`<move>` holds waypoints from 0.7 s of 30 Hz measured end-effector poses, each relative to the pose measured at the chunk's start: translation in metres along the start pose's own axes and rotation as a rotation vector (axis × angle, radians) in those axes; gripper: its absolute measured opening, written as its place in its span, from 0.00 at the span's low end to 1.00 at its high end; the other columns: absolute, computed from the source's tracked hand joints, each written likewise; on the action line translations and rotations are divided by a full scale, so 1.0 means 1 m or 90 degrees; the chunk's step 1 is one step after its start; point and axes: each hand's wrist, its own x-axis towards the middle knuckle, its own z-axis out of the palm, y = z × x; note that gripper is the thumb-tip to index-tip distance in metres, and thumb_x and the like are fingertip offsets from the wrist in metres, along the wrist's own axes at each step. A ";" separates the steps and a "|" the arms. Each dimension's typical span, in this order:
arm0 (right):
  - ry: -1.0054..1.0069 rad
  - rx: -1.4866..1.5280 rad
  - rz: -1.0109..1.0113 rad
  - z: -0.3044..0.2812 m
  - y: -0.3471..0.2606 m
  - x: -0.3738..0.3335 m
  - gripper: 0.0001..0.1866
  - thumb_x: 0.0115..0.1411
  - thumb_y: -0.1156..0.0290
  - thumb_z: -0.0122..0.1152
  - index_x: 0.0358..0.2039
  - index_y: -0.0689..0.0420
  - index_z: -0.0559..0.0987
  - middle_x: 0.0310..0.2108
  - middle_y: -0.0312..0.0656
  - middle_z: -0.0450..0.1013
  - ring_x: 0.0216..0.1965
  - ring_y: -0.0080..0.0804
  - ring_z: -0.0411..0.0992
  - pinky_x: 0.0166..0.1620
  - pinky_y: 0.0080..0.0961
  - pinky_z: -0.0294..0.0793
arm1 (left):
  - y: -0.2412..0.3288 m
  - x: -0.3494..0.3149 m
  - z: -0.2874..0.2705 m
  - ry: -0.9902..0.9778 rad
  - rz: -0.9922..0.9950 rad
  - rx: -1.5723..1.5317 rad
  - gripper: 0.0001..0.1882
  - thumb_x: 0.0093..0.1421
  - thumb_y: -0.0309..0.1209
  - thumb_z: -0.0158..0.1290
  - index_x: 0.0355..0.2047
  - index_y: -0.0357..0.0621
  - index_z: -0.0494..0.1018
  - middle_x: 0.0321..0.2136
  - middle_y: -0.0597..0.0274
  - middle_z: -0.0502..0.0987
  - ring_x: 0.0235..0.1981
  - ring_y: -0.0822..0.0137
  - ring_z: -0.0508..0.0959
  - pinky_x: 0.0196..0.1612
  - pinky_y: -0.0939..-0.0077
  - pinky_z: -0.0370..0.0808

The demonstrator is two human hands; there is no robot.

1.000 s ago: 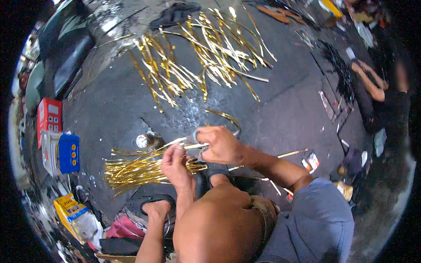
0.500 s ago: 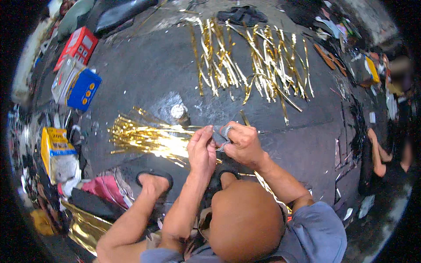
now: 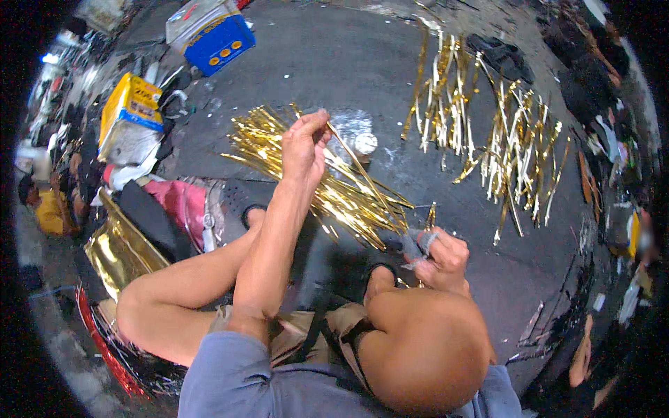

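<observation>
My left hand (image 3: 304, 150) is raised over a fanned bundle of shiny gold foil strips (image 3: 348, 209) on the dark floor. Its thumb and fingers pinch the end of one gold foil strip (image 3: 357, 161), which slants down right toward the bundle's other end. Beside that end, my right hand (image 3: 449, 259) is closed on a thin grey strip (image 3: 416, 252), part of it wrapped round a finger. A short gold piece (image 3: 431, 214) stands out just above this hand. What lies under its curled fingers is hidden.
Two spread groups of gold strips (image 3: 446, 97) lie at the far right, near dark sandals (image 3: 498, 56). A small round-topped can (image 3: 366, 143) stands behind the bundle. Left are a blue box (image 3: 220, 49), a yellow box (image 3: 132, 108), pink cloth (image 3: 178, 205) and gold sheet (image 3: 125, 247).
My hands, close together before, are now apart: the left has moved up and left with a gold strip, the right stays by the bundle's end. The whole view has turned and shifted left.
</observation>
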 end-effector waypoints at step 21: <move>-0.094 0.015 0.020 -0.018 0.042 -0.124 0.11 0.45 0.76 0.64 0.32 0.63 0.82 0.27 0.49 0.76 0.21 0.40 0.76 0.23 0.32 0.74 | 0.070 0.139 -0.106 0.258 0.071 0.012 0.07 0.56 0.23 0.62 0.27 0.37 0.73 0.21 0.57 0.75 0.14 0.68 0.72 0.14 0.80 0.63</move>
